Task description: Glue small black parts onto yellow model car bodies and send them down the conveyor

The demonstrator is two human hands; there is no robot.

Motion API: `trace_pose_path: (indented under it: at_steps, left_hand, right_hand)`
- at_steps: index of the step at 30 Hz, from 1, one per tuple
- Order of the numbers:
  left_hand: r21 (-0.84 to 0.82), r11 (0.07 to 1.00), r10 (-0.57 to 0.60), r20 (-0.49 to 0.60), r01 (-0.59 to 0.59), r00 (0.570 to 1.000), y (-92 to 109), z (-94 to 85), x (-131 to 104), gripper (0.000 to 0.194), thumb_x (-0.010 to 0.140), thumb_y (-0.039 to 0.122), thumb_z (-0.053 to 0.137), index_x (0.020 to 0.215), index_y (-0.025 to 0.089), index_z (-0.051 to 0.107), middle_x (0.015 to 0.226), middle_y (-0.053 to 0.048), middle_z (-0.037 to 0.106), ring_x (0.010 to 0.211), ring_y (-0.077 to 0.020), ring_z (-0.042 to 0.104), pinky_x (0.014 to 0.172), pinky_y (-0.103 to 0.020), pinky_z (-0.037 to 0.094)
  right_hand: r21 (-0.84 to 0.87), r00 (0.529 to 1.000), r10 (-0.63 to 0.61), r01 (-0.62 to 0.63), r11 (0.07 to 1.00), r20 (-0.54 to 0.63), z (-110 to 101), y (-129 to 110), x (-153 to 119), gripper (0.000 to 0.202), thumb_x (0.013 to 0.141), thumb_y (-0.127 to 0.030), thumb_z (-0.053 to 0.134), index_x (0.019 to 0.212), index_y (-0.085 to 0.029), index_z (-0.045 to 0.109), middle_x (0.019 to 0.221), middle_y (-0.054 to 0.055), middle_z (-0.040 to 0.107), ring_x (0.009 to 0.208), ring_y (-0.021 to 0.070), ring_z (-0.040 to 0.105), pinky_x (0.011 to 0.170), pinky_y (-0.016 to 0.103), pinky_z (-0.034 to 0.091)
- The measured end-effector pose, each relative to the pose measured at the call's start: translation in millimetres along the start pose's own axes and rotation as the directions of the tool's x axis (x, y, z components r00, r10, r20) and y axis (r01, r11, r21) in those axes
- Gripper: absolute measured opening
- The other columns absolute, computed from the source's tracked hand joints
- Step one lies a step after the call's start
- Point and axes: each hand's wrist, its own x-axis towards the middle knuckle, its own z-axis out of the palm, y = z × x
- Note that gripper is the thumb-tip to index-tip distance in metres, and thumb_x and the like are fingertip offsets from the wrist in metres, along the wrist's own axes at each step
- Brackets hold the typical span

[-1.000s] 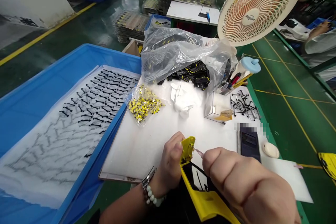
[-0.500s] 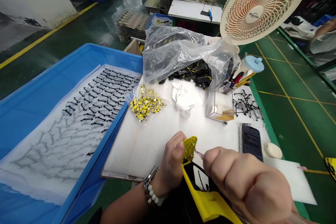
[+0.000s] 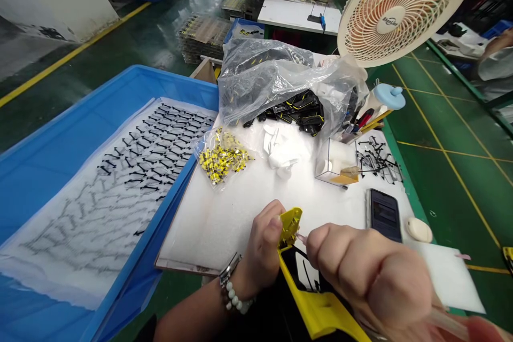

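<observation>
Head view: L hand (image 3: 262,246) grips upper end of yellow part (image 3: 320,312), thumb along its edge; part held tilted at near edge of white counter (image 3: 208,219), lower end twd wearer. R hand (image 3: 368,272) fisted round thin pinkish tool (image 3: 301,238), tip at part's upper end, can't tell if touching. Bag of yel/blk pcs (image 3: 224,160) on counter, L side; phone (image 3: 385,215) on R. Blue bin (image 3: 176,83) w/ blk pcs (image 3: 172,133) just L of counter.

Yellow curved plastic shell (image 3: 316,311) in left hand (image 3: 262,246): smooth, slightly glossy. Large clear plastic bag (image 3: 276,83) beyond hand: crinkled, shiny.
</observation>
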Motion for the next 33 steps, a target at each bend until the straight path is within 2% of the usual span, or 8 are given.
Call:
trace_pose_path:
  at_steps: [3, 9, 12, 16, 20, 24, 30, 33]
  left_hand:
    - [-0.041, 0.999, -0.006, 0.021, 0.007, 1.0, 0, 0.3, 0, 0.049, 0.094, 0.062, 0.028, 0.069, 0.022, 0.042, 0.066, 0.0, 0.045, 0.058, -0.0154, 0.043, 0.053, -0.03, 0.035]
    - [-0.04, 0.999, 0.006, 0.031, -0.005, 0.999, 1, 1.0, 0, 0.048, 0.094, 0.062, 0.027, 0.069, 0.023, 0.039, 0.065, -0.001, 0.045, 0.06, -0.0167, 0.043, 0.055, -0.031, 0.036]
    - [-0.017, 1.0, 0.01, 0.026, -0.009, 1.0, 2, 0.7, 0, 0.049, 0.094, 0.062, 0.026, 0.069, 0.023, 0.039, 0.065, -0.001, 0.046, 0.062, -0.0174, 0.042, 0.056, -0.031, 0.036]
    - [0.017, 1.0, 0.002, 0.012, -0.002, 1.0, 2, -0.1, -1, 0.049, 0.094, 0.062, 0.026, 0.069, 0.022, 0.041, 0.067, 0.0, 0.045, 0.06, -0.0163, 0.042, 0.056, -0.031, 0.036]
    - [0.061, 0.998, 0.028, -0.014, -0.027, 0.999, 3, 0.2, -1, 0.053, 0.093, 0.064, 0.027, 0.068, 0.021, 0.044, 0.066, 0.0, 0.042, 0.058, -0.016, 0.043, 0.055, -0.032, 0.035]
    - [0.032, 0.999, -0.02, -0.002, 0.021, 1.0, 4, 0.6, -1, 0.055, 0.09, 0.07, 0.029, 0.071, 0.022, 0.048, 0.064, -0.002, 0.048, 0.058, -0.0179, 0.047, 0.055, -0.032, 0.036]
    - [0.009, 0.999, -0.05, -0.012, 0.05, 0.999, 3, 1.2, -2, 0.054, 0.089, 0.07, 0.029, 0.072, 0.022, 0.047, 0.067, -0.003, 0.053, 0.058, -0.0183, 0.049, 0.053, -0.032, 0.037]
    - [0.013, 0.999, -0.044, -0.02, 0.044, 0.999, 1, 1.4, -2, 0.054, 0.09, 0.07, 0.03, 0.071, 0.022, 0.046, 0.068, -0.003, 0.053, 0.06, -0.0186, 0.05, 0.054, -0.032, 0.038]
  right_hand:
    - [0.018, 0.997, 0.055, -0.054, 0.998, -0.051, 4, -3, 6, 0.05, 0.098, -0.052, 0.029, 0.059, -0.02, 0.036, 0.05, -0.002, 0.031, 0.053, 0.0139, 0.036, 0.058, 0.033, 0.04]
    - [0.025, 0.976, 0.204, -0.203, 0.979, -0.078, 5, -12, 5, 0.045, 0.093, -0.051, 0.043, 0.06, -0.021, 0.038, 0.053, -0.001, 0.034, 0.056, 0.0162, 0.043, 0.059, 0.035, 0.043]
    - [0.021, 0.976, 0.175, -0.174, 0.985, -0.13, 5, -8, -6, 0.04, 0.087, -0.043, 0.056, 0.059, -0.022, 0.038, 0.055, -0.001, 0.036, 0.055, 0.017, 0.045, 0.058, 0.036, 0.042]
    - [0.011, 0.976, 0.1, -0.1, 0.995, -0.195, 4, -1, -21, 0.042, 0.09, -0.047, 0.049, 0.057, -0.022, 0.042, 0.056, 0.001, 0.037, 0.053, 0.0174, 0.045, 0.056, 0.038, 0.041]
    - [0.037, 0.993, 0.08, -0.077, 0.996, -0.089, -4, 0, -26, 0.051, 0.094, -0.055, 0.033, 0.059, -0.021, 0.046, 0.058, 0.002, 0.036, 0.059, 0.0178, 0.048, 0.061, 0.038, 0.041]
    - [0.101, 0.992, 0.098, -0.106, 0.989, 0.082, -12, -2, -27, 0.052, 0.094, -0.059, 0.03, 0.062, -0.021, 0.043, 0.054, -0.002, 0.03, 0.052, 0.0133, 0.041, 0.064, 0.036, 0.043]
    - [0.041, 0.984, 0.166, -0.164, 0.986, -0.059, -8, -10, -28, 0.048, 0.096, -0.052, 0.032, 0.062, -0.02, 0.045, 0.063, 0.003, 0.039, 0.067, 0.0194, 0.051, 0.063, 0.038, 0.044]
    - [0.04, 0.982, 0.185, -0.183, 0.982, -0.046, -6, -13, -30, 0.05, 0.095, -0.054, 0.034, 0.061, -0.02, 0.045, 0.064, 0.003, 0.039, 0.066, 0.019, 0.05, 0.064, 0.038, 0.045]
